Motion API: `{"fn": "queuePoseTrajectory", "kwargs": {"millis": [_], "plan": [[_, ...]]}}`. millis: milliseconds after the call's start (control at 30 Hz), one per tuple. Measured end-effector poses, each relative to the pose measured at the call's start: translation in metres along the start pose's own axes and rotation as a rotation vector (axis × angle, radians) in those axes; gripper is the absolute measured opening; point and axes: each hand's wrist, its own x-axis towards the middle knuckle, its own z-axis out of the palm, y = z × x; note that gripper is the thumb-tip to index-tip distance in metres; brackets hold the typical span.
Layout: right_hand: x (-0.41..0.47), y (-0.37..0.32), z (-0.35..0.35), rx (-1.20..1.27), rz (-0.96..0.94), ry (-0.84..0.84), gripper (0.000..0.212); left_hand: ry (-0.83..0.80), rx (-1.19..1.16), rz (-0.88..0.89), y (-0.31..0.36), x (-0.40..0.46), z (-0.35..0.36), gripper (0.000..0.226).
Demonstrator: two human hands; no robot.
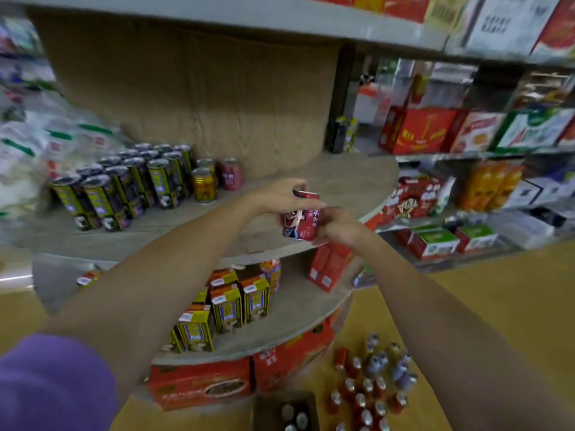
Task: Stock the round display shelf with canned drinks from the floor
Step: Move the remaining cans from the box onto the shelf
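Observation:
A red cartoon-printed can [299, 219] is held upright just above the front edge of the round shelf's middle tier [342, 185]. My left hand [280, 194] grips its top rim from the left. My right hand [337, 227] holds its lower right side, fingers curled around it. Several red and grey cans [370, 384] stand on the floor at the lower right. On the tier's left stand rows of dark yellow-labelled cans [130, 185], two gold cans [203, 185] and one red can [231, 174].
The lower tier [295, 309] carries yellow drink cartons [230, 306] and red cartons [328, 269]. Red boxes [199, 384] sit under it. An open cardboard box with cans [287, 412] lies on the floor. Wall shelves with boxed goods [466, 132] run along the right.

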Motion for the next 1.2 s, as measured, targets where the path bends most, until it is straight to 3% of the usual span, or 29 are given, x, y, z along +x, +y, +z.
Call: {"fn": "queuePoseTrajectory", "kwargs": {"millis": [100,300,567,700,933,1067,1200], "plan": [[0.003,-0.023,0.002,-0.013,-0.011,-0.02,0.045,0.005,0.001,-0.01,0.006,-0.011,-0.024,0.05],[0.006,-0.052,0.005,0.027,-0.039,-0.174,0.04,-0.022,0.066,-0.093,0.006,-0.021,-0.066,0.062],[0.024,-0.084,0.027,-0.084,-0.13,-0.193,0.036,-0.213,-0.089,-0.129,-0.002,-0.027,-0.12,0.049],[0.044,-0.1,0.042,-0.106,-0.163,-0.162,0.062,-0.28,0.056,-0.132,-0.002,-0.018,-0.137,0.059],[0.088,-0.094,0.063,-0.09,-0.168,-0.084,0.076,-0.285,0.079,-0.13,-0.034,0.013,-0.156,0.068],[0.107,-0.091,0.076,-0.091,-0.096,-0.07,0.055,-0.26,0.079,-0.123,-0.064,0.032,-0.16,0.064],[0.133,-0.086,0.094,-0.074,-0.009,-0.095,0.053,-0.255,0.168,-0.108,-0.092,0.052,-0.165,0.065]]}}
